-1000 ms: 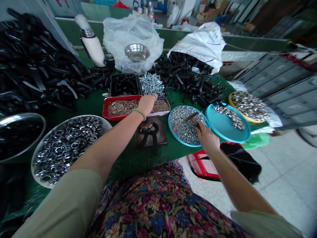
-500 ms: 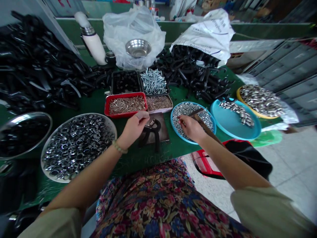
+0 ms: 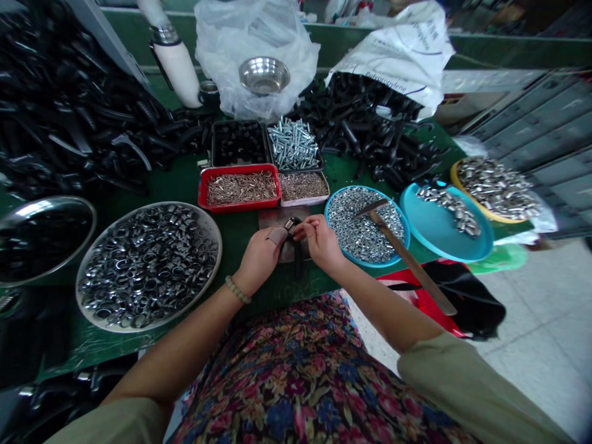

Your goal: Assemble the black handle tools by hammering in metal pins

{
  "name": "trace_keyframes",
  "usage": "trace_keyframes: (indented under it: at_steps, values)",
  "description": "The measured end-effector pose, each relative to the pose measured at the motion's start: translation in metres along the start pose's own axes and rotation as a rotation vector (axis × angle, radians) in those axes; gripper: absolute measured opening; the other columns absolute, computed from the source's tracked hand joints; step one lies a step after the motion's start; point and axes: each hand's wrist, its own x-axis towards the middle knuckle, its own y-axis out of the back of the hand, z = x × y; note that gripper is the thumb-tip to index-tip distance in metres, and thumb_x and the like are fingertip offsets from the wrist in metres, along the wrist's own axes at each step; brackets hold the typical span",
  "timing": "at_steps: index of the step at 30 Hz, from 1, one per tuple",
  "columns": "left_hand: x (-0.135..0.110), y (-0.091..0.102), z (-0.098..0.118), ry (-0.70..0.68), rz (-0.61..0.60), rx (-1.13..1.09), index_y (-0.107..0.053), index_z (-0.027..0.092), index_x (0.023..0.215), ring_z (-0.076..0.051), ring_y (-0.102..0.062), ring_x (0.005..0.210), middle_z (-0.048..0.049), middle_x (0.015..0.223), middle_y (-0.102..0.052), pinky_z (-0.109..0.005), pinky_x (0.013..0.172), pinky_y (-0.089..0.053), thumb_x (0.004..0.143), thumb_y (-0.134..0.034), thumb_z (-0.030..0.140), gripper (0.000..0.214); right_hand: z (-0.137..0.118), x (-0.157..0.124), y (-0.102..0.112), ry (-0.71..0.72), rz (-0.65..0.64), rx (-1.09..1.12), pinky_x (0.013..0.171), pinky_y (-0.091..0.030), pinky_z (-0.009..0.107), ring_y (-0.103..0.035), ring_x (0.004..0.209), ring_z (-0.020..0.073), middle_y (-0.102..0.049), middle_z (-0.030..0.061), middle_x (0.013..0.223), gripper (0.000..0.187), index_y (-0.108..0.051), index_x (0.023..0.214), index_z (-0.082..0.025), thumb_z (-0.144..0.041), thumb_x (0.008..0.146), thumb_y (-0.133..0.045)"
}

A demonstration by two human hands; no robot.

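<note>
At the near edge of the green table [image 3: 180, 182], a black part [image 3: 298, 260] lies on a small metal plate [image 3: 272, 217], its metal-tipped top end caught between the two hands. The left hand [image 3: 259, 256] is curled against it with the thumb laid at its top; whether it is truly gripped cannot be told. The right hand [image 3: 320, 242] is closed in a fingertip pinch just above the same end, and what is pinched is too small to make out. Half a second ago the right hand was over the blue dish of nuts [image 3: 327, 213]; it has since been brought left to meet the other hand. The hammer [image 3: 407, 259] is now left lying across that dish, its handle overhanging the table edge. Behind the plate a red tray [image 3: 202, 188] of pins is seen, and to the left a wide pan of metal rings [image 3: 220, 246].
</note>
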Motion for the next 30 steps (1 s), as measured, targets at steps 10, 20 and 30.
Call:
trace_keyframes:
  at_steps: [10, 20, 30]
  values:
    - [0.000, -0.001, 0.001, 0.039, -0.007, 0.041, -0.062, 0.018, 0.100, -0.020, -0.061, 0.090, -0.0077, 0.095, -0.067, -0.033, 0.086, -0.047, 0.096, -0.040, 0.021, 0.022, 0.007, 0.044, -0.005, -0.223, -0.025, 0.128, 0.047, -0.049, 0.030, -0.058, 0.046, 0.0164, -0.061, -0.0002, 0.061, 0.035, -0.042, 0.093, -0.024, -0.056, 0.096, -0.029]
    - [0.016, -0.003, 0.006, 0.052, -0.011, 0.119, -0.065, 0.022, 0.105, -0.021, -0.059, 0.104, -0.0051, 0.120, -0.063, -0.034, 0.089, -0.044, 0.095, -0.045, 0.030, 0.023, 0.038, 0.013, 0.072, 0.144, 0.062, -0.656, 0.099, -0.042, 0.050, -0.052, 0.117, 0.0310, -0.057, 0.0193, 0.121, 0.030, -0.056, 0.116, -0.016, -0.031, 0.094, -0.042]
    - [0.010, -0.007, 0.011, -0.095, -0.090, 0.409, -0.062, 0.018, 0.113, -0.024, -0.055, 0.099, -0.0096, 0.113, -0.062, -0.035, 0.085, -0.047, 0.094, -0.043, 0.019, 0.026, 0.041, -0.032, 0.108, 0.197, 0.081, -0.861, 0.098, -0.042, 0.045, -0.054, 0.111, 0.0283, -0.062, 0.0164, 0.114, 0.031, -0.061, 0.114, -0.013, -0.028, 0.094, -0.042]
